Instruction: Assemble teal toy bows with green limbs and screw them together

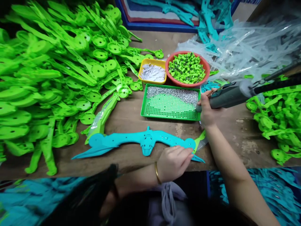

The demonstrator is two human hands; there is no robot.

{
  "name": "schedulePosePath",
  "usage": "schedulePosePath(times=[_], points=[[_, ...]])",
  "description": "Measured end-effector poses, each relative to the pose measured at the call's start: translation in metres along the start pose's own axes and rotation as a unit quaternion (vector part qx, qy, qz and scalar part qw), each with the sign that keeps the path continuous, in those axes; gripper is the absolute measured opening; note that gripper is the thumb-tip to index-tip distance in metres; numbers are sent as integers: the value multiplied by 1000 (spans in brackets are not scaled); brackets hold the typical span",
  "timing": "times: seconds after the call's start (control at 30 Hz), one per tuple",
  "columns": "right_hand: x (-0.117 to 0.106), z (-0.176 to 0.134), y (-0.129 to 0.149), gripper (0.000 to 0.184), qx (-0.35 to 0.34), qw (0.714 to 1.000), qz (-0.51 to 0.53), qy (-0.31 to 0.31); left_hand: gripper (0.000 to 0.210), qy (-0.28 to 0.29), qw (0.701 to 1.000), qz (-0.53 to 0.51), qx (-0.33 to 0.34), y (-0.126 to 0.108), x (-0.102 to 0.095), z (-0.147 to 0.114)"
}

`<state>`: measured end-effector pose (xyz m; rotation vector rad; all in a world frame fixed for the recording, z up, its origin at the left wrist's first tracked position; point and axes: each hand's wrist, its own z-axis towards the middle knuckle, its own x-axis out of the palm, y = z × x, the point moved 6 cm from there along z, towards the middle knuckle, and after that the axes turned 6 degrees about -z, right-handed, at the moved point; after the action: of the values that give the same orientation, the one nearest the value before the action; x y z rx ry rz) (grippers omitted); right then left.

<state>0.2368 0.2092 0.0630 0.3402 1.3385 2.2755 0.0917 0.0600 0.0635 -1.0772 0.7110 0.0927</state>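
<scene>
A blue plastic bow-shaped part lies across the table in front of me, with a moulded block at its centre. My left hand is closed at its right end, with the fingertips partly hidden. My right hand is wrapped round a grey power screwdriver, held nearly level with its tip pointing left. That tip is at the right edge of a green perforated tray holding many small silver screws. Green plastic shows beside the blue part's right end.
Green plastic parts are heaped at left, with more at right. Behind the tray stand a yellow tray of white pieces and a red bowl of green pieces. Clear plastic covers the back right.
</scene>
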Motion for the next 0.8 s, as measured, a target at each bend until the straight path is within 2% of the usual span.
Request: schedulePosePath(times=[0.1,0.17,0.23,0.33,0.47,0.6,0.8], points=[[2,-1,0,25,-10,1000,14,9,29,-7,993,101,66,-5,16,11],[5,0,3,22,-19,999,22,24,29,12,988,137,68,-5,27,19],[3,3,12,21,-26,999,40,21,38,40,981,186,44,-1,37,24],[-15,7,36,29,-38,997,60,-3,66,102,967,233,19,4,48,25],[-53,-3,66,29,-56,996,70,-15,91,168,953,249,36,6,52,22],[-81,-29,69,29,-28,997,67,-20,80,200,938,282,36,6,53,23],[-86,-46,56,33,-13,999,26,-25,80,205,933,294,33,5,54,22]])
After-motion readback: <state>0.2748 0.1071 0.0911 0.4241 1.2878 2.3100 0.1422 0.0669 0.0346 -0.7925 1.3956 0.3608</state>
